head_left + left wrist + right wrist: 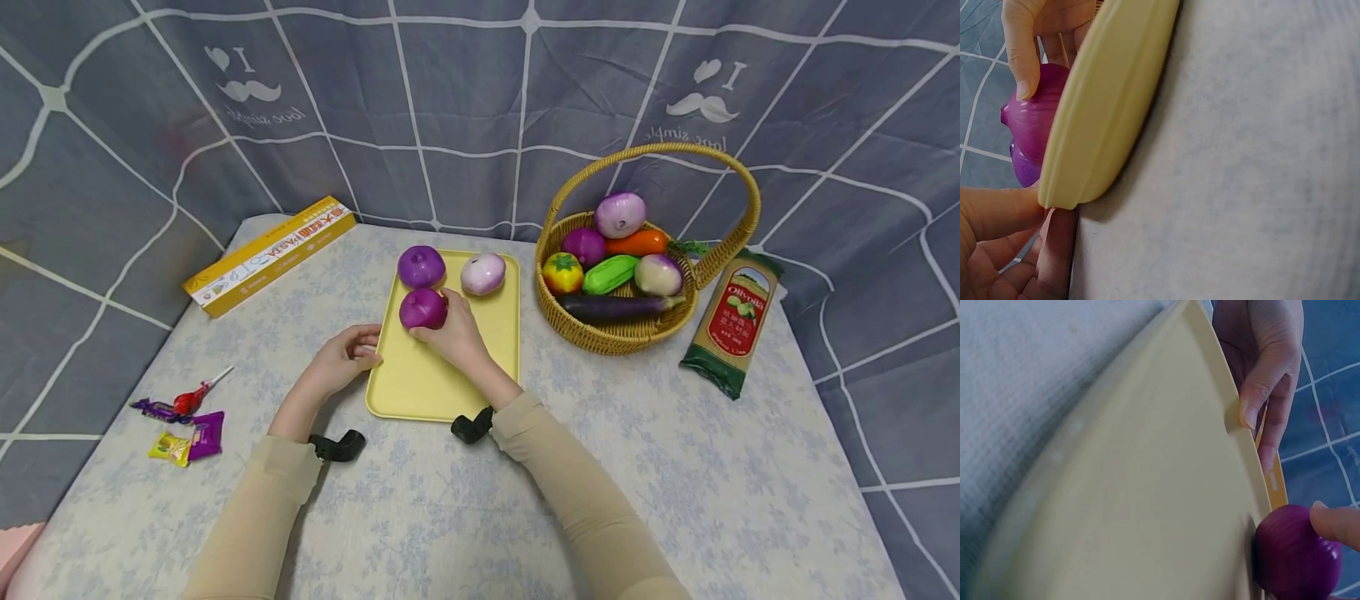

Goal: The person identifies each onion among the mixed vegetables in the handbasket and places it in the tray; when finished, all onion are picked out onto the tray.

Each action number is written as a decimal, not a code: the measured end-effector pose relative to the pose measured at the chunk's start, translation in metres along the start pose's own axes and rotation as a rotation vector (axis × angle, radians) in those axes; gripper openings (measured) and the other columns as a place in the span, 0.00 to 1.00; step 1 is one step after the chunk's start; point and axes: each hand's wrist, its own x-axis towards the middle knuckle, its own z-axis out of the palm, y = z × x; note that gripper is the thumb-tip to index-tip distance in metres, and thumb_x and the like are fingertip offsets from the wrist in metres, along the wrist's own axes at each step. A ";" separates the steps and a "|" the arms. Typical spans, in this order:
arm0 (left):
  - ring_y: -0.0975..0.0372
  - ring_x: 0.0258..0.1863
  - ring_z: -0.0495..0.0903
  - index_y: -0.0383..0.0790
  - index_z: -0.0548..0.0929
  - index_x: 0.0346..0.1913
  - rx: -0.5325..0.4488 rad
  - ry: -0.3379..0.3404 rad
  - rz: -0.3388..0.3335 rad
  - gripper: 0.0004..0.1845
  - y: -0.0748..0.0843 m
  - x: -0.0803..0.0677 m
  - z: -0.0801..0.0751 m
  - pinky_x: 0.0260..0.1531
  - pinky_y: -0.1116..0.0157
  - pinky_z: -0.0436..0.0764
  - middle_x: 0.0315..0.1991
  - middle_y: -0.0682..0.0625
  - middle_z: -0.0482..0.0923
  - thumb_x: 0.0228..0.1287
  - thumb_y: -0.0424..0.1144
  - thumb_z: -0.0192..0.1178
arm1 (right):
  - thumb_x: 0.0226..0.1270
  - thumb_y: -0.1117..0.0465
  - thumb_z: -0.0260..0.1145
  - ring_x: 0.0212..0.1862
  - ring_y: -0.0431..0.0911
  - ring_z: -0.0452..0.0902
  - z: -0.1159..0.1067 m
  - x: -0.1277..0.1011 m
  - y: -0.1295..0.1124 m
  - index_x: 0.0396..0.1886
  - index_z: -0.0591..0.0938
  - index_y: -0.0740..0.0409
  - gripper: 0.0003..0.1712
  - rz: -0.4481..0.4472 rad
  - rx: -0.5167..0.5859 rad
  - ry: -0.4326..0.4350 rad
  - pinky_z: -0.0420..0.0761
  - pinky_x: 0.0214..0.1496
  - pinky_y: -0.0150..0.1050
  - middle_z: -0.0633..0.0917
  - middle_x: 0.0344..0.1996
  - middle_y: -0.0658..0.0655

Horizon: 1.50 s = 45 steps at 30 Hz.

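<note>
My right hand (459,337) holds a purple toy onion (422,308) over the left part of a yellow tray (420,379), thumb on its near side. In the left wrist view the thumb of the right hand presses on the onion (1034,115). My left hand (337,365) pinches the tray's left rim, its thumb on top and fingers underneath, as the right wrist view also shows. Just behind the held onion sits another purple round vegetable (421,267). A white and purple onion (483,274) lies at the tray's far right.
A wicker basket (577,337) of toy vegetables stands right of the tray, its tall handle arching above. Beside it lies a pasta packet (738,321). A pasta box (270,257) is at the back left; a lollipop (191,400) and wrapped candies (206,435) lie front left.
</note>
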 end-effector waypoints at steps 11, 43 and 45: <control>0.56 0.49 0.74 0.33 0.63 0.73 0.006 0.005 0.012 0.29 -0.002 0.002 -0.001 0.42 0.74 0.78 0.58 0.35 0.71 0.71 0.30 0.55 | 0.65 0.60 0.69 0.68 0.57 0.68 -0.031 -0.016 -0.008 0.71 0.66 0.65 0.38 -0.055 0.068 0.037 0.72 0.69 0.45 0.70 0.68 0.63; 0.53 0.51 0.75 0.34 0.63 0.73 0.007 0.006 -0.001 0.29 -0.004 0.003 0.000 0.43 0.72 0.80 0.58 0.37 0.71 0.72 0.30 0.55 | 0.73 0.54 0.62 0.42 0.28 0.75 -0.202 -0.062 0.063 0.56 0.83 0.60 0.19 -0.020 0.054 0.479 0.74 0.47 0.22 0.85 0.51 0.61; 0.53 0.52 0.75 0.34 0.62 0.73 0.005 0.006 0.003 0.29 -0.005 0.002 0.000 0.43 0.73 0.80 0.58 0.36 0.71 0.71 0.29 0.55 | 0.73 0.52 0.61 0.42 0.28 0.74 -0.212 -0.062 0.069 0.56 0.83 0.59 0.20 0.013 0.034 0.507 0.73 0.48 0.24 0.84 0.51 0.59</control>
